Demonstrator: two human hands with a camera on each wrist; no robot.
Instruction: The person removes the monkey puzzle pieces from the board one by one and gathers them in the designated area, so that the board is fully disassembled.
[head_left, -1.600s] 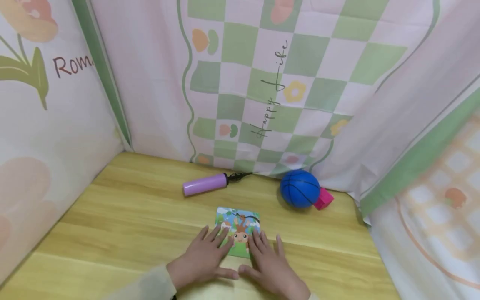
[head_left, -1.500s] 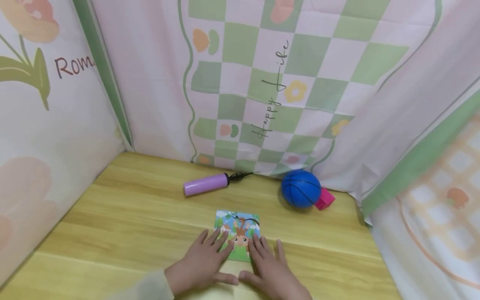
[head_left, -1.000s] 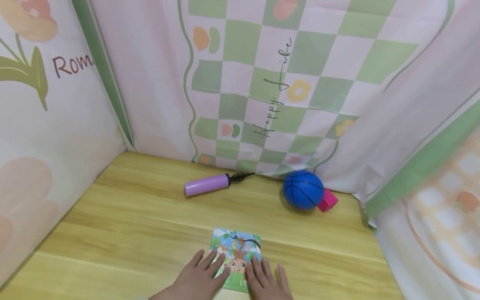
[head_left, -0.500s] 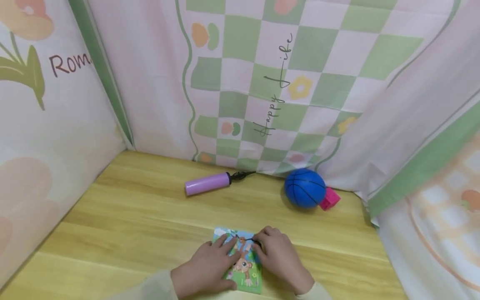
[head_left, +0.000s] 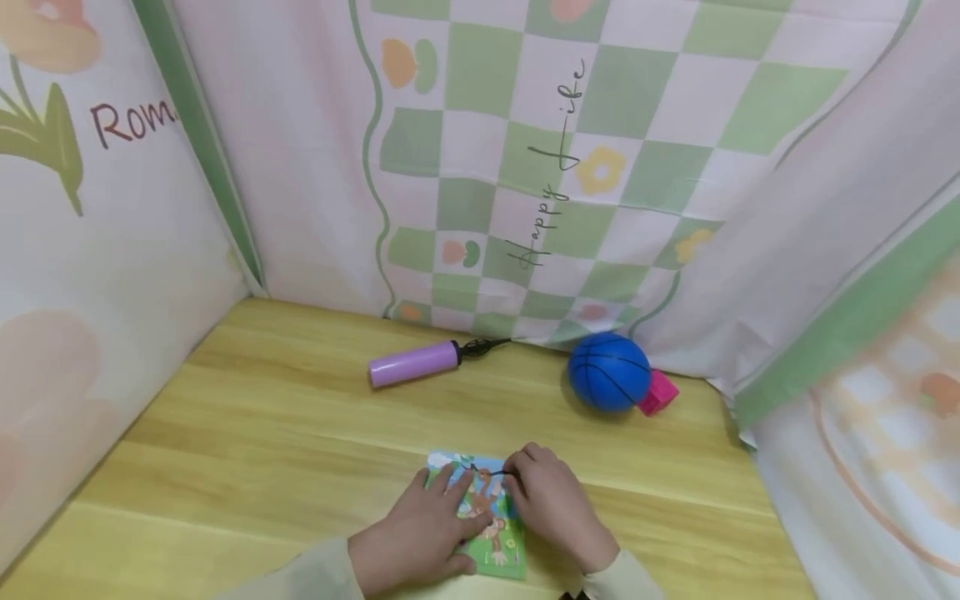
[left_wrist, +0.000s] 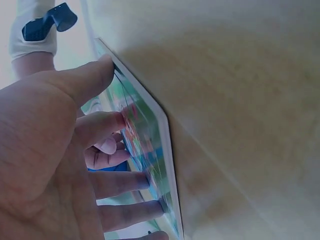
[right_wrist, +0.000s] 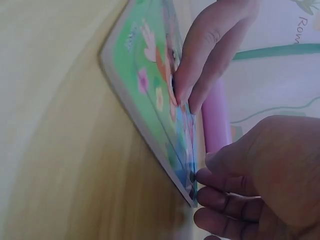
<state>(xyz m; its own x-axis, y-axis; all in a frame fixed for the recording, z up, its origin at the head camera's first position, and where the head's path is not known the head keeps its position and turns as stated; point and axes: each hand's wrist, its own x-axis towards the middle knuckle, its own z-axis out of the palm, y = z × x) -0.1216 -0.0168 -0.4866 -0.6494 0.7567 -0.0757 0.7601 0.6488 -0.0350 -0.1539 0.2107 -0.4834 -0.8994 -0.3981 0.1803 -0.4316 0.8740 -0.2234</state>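
Head view, two bare hands at work.

Left hand (head_left: 416, 533): fingers spread, tips resting on a picture board (head_left: 484, 502), thumb near its near edge.

Right hand (head_left: 558, 504): fingers curled, thumb and fingertips seeming to pinch the board's far right corner.

Picture board, one, monkey print: flat on the bench (head_left: 262, 475), under the left fingers and beside the right hand.

Step in hand, as I judge it from here: one hand steadies the board, the other works its corner. Next move would call for a firm left hold and a light touch at that corner.

Farther out: purple pump (head_left: 414, 364), lying on its side; blue ball (head_left: 609, 372); pink block (head_left: 661, 393), just beside it; checked curtain (head_left: 517, 158) behind.

Obscured: left part of the board, covered by the hand; corner detail, so whether the pinch takes the whole board or a part, I cannot tell. Lines on its face blur in the right wrist view. Block partly behind the ball. Bench's near edge cut off.
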